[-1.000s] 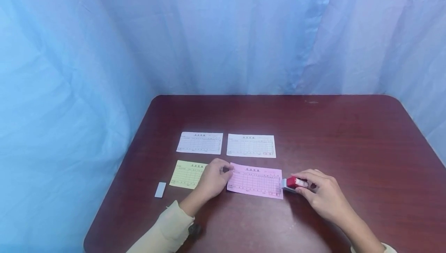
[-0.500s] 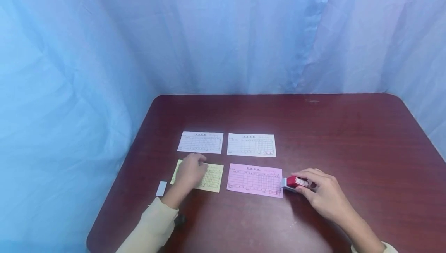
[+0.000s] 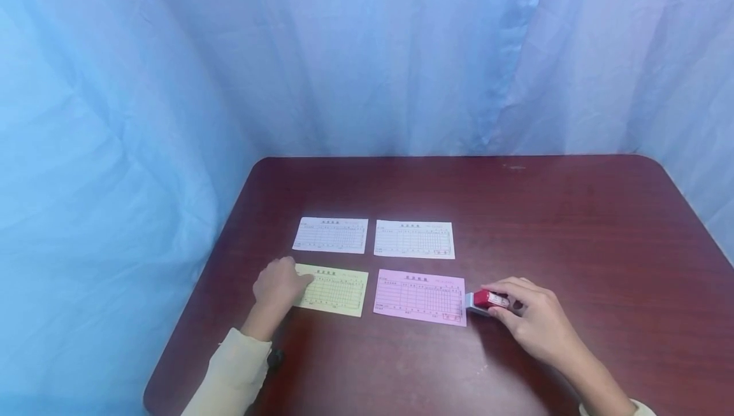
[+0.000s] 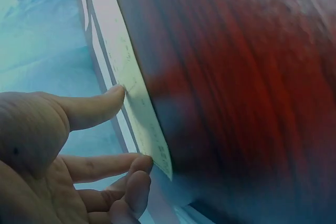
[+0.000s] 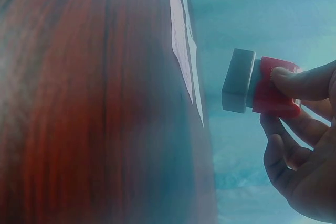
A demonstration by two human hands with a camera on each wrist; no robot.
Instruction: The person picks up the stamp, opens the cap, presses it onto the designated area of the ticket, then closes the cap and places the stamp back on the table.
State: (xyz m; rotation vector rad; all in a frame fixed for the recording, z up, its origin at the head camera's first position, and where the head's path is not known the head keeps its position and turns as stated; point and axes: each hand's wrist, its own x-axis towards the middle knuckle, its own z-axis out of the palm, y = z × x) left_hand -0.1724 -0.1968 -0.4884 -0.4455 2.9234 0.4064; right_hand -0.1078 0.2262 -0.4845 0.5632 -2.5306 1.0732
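My left hand (image 3: 279,285) is at the left end of the yellow form slip (image 3: 335,292), thumb stretched over the paper. In the left wrist view thumb and fingers stand well apart, at the slip's edge (image 4: 128,72); whether they touch it I cannot tell. My right hand (image 3: 533,320) grips a red self-inking stamp (image 5: 273,90) with a grey base, held between thumb and fingers. That stamp is just off the right edge of the pink form slip (image 3: 418,298), which carries a red stamped mark at its lower right corner.
Behind lie two white slips, a left one (image 3: 331,236) and a right one (image 3: 414,239); the right one bears a red mark. All lie on a dark red wooden table (image 3: 545,212). Blue curtains (image 3: 373,53) surround its back and sides.
My left hand has left the pink slip and moved left across the yellow one to its left end. The small pale block there is now hidden. The right hand and stamp have barely moved.
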